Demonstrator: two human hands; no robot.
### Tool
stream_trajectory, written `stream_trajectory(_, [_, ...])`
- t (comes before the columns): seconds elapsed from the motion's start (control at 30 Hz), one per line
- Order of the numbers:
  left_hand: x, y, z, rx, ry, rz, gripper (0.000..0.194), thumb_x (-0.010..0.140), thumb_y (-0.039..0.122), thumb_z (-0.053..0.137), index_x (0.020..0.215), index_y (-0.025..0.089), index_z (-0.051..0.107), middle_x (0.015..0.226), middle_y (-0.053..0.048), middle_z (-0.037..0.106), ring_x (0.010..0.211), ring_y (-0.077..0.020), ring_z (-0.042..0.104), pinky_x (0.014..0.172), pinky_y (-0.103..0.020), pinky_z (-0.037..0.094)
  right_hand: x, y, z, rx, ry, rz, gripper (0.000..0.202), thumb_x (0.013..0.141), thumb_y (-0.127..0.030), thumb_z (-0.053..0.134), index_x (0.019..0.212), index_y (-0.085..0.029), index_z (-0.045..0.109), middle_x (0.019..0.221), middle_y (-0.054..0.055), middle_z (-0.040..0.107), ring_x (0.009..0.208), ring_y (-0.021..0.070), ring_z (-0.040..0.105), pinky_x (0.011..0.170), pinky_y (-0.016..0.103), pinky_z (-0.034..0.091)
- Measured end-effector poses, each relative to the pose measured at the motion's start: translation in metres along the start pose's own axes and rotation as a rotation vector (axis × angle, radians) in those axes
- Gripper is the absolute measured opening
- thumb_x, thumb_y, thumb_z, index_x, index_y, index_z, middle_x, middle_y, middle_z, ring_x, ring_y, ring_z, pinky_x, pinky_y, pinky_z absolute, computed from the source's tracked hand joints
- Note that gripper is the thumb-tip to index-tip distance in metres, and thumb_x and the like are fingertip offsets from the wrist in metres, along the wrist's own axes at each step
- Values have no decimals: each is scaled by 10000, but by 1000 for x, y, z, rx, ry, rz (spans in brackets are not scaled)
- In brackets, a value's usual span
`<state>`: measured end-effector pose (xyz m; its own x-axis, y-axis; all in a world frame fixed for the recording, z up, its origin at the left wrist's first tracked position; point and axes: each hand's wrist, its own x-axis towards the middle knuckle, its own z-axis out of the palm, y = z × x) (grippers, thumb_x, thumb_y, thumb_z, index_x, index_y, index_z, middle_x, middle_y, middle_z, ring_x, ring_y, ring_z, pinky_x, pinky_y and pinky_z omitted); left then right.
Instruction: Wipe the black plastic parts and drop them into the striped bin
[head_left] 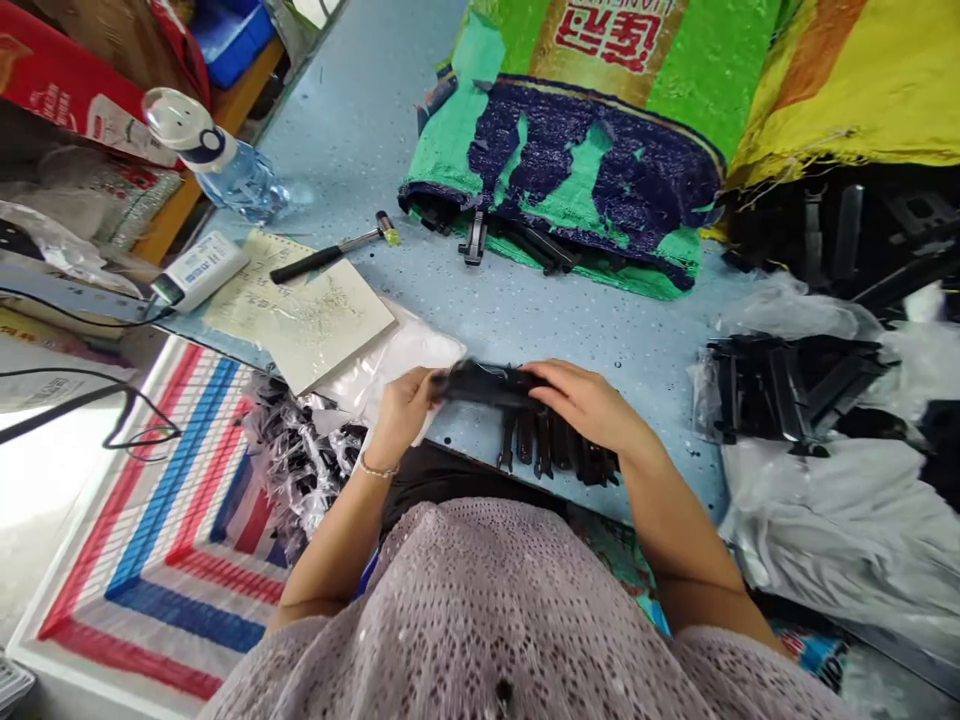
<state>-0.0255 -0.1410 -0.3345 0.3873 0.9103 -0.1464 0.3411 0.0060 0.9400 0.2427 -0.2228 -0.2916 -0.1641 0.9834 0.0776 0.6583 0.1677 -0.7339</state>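
Note:
A black plastic part (pixel 487 384), blurred by motion, is held level between both hands just above the table's front edge. My left hand (pixel 405 408) pinches its left end, thumb and fingers closed. At the other end, my right hand (pixel 577 400) grips with its fingers over the top. Below and beside my right hand, several long black plastic pieces (pixel 551 445) lie side by side on the blue speckled table (pixel 442 290). A clear plastic bag (pixel 409 355) lies close to my left hand, partly under a notepad.
A small hammer (pixel 330 250) rests on the notepad (pixel 330 320). A water bottle (pixel 217 160) and a white box-shaped device (pixel 201 270) stand left. Woven sacks (pixel 600 130) spill black parts at the back. More black parts (pixel 795 385) lie right; a striped lined basket (pixel 165 580) sits lower left.

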Motion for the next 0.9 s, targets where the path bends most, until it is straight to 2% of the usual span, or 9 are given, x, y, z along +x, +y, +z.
stream_trajectory(0.07, [2,-16,-4,369,241,142,343,912,451,612,1052,181,771,1077,-145,711,1005,-283,660,849,-385,528,2,6,14,294,137,158,309,988,-404,582,1250,-256,651,1167,58,737,1051,237,709,940,423,567])
stream_trajectory(0.13, [6,-28,-9,550,303,211,214,896,359,640,931,193,769,1005,-124,693,995,-274,642,851,-377,511,6,6,34,655,225,283,333,942,-455,640,1201,-245,649,1102,49,752,960,222,735,860,397,593])
stream_trajectory(0.23, [12,-34,-22,431,302,170,163,859,318,679,770,184,703,852,-65,660,812,-205,629,750,-323,502,16,-8,66,1071,249,351,341,868,-491,730,1071,-224,669,1020,42,767,937,210,744,840,364,596])
stream_trajectory(0.4, [20,-36,-37,155,243,47,118,828,305,659,869,195,660,764,-3,656,691,-152,598,661,-275,469,42,-42,109,1380,235,313,312,797,-462,803,967,-224,695,931,29,775,949,200,736,873,342,585])
stream_trajectory(0.53, [16,-35,-44,4,244,63,209,756,246,681,881,213,518,805,8,662,681,-135,607,631,-253,462,70,-49,143,1499,205,342,281,785,-453,790,906,-219,693,870,22,764,905,196,727,850,339,585])
stream_trajectory(0.63, [7,-24,-60,100,207,170,108,783,209,633,842,207,543,835,-4,666,730,-134,607,680,-262,467,80,-42,156,1471,260,421,283,752,-434,814,857,-208,681,856,25,764,859,182,716,816,315,581])
stream_trajectory(0.77, [0,-9,-74,204,244,173,108,812,253,672,888,207,610,790,4,645,708,-139,592,681,-272,470,73,-40,149,1448,221,393,306,761,-476,811,902,-226,706,919,29,776,907,199,724,863,346,580])
stream_trajectory(0.83, [-2,-6,-69,74,215,118,192,786,293,718,878,210,571,749,17,619,657,-133,584,619,-258,462,68,-46,143,1418,146,345,310,783,-510,786,921,-240,722,949,35,777,951,219,725,874,368,580])
stream_trajectory(0.9, [-6,-7,-58,-42,106,79,208,797,316,705,889,215,547,711,27,604,619,-133,583,587,-256,465,67,-52,139,1366,119,325,310,784,-522,780,909,-243,729,956,41,777,981,237,721,856,374,580])
